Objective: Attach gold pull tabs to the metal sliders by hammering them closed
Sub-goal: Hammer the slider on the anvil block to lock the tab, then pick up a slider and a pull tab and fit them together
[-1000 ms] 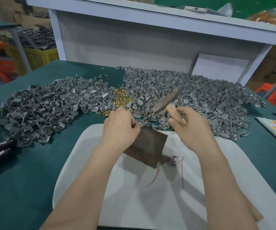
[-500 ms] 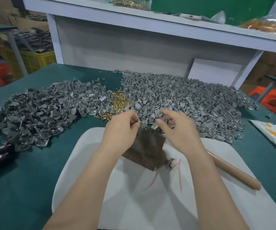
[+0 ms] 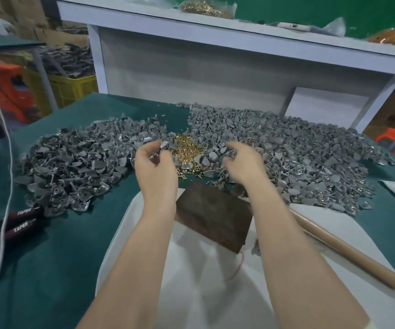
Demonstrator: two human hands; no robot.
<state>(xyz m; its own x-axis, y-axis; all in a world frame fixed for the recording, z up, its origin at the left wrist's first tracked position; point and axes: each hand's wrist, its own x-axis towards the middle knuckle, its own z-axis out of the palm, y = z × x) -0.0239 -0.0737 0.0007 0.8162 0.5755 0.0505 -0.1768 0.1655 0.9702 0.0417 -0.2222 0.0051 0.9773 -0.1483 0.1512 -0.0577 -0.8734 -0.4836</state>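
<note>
Two hands are up over the heaps, nothing on the block [image 3: 213, 217] yet. We see the left hand [image 3: 156, 169] pinching a grey slider [image 3: 163, 145] at thumb and fingertips, blurred, just above the inner edge of the left heap [image 3: 73, 167]. The right hand [image 3: 244, 162] hangs with fingers curled down over the near edge of the right heap [image 3: 310, 153]; we cannot tell if it holds anything.

The tabs [image 3: 187, 149] lie in a small gold heap between the two grey heaps, beyond the block. They sit just right of the left fingertips and just left of the right ones. We judge the left hand nearer, but it is occupied, so the right hand likely makes the pick with a short reach to its left.

The hammer [image 3: 346, 252] lies on the white mat [image 3: 191, 293], right of the right forearm. Its handle runs from near-right to far-left, and its head is hidden behind that arm.
</note>
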